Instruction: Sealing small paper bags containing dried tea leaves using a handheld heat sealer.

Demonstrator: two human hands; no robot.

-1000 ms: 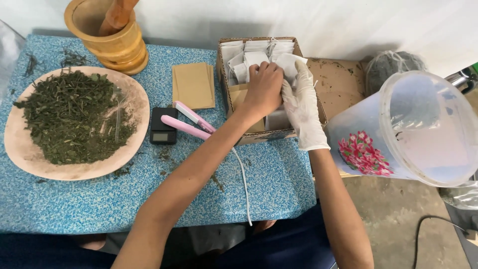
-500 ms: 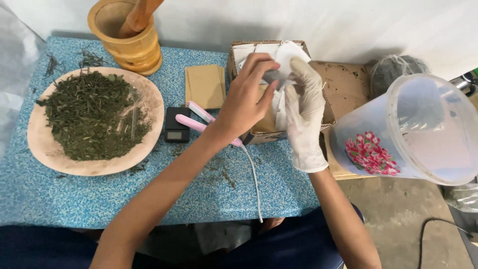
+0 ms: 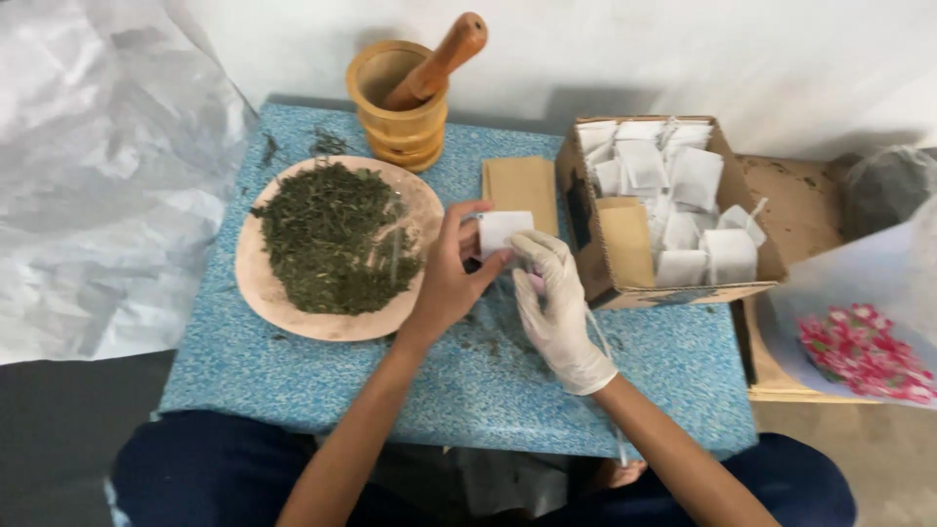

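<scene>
Both hands had come away from the open cardboard box [image 3: 673, 283] since half a second before and now met over the blue speckled tabletop [image 3: 322, 376], a small white paper sachet [image 3: 504, 230] between them. From where I stood, crumpled grey plastic sheeting [image 3: 98, 185] lay at the far left, beside the table. Next came a round, shallow, pale wooden plate [image 3: 264, 293] heaped with dark green dried leaves [image 3: 332, 234], and behind it a turned wooden mortar [image 3: 395, 102] with a reddish wooden pestle [image 3: 439, 57] leaning in it. The bare left hand [image 3: 449, 278] was closed on the sachet, thumb and fingers pinching its left and lower edge, just right of the plate's rim. The right hand [image 3: 556, 298], in a white disposable glove, had its fingers bent together, the fingertips touching the sachet's lower right corner; whether it truly gripped the paper I could not tell. A stack of flat tan paper envelopes [image 3: 522, 185] lay just behind the sachet. Further right, the box held many more white sachets [image 3: 683, 195] and a brown card divider. A translucent plastic tub with pink flowers [image 3: 864, 346] stood at the far right.
</scene>
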